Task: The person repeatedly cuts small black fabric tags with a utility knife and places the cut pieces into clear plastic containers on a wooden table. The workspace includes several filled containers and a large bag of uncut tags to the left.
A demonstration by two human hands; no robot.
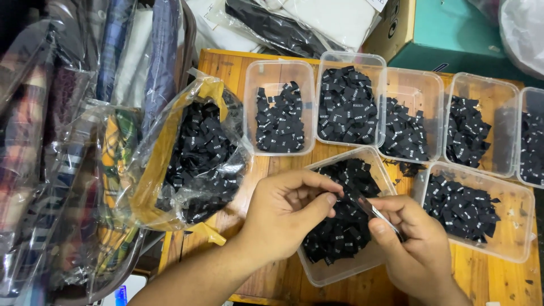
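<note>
My left hand (286, 212) hovers over a clear plastic tub (323, 272) full of small black fabric labels (340, 232), thumb and fingers pinched on a label. My right hand (411, 235) is beside it at the tub's right edge, closed on a thin metal tool (371, 211), likely tweezers or small scissors, whose tip points toward the left fingers. The two hands nearly touch above the labels.
Several more clear tubs of black labels (347, 107) stand in a row on the wooden table (493, 277). A plastic bag (192, 153) of labels lies at the left, beside bagged folded clothes (51, 147). A teal cardboard box (447, 34) sits behind.
</note>
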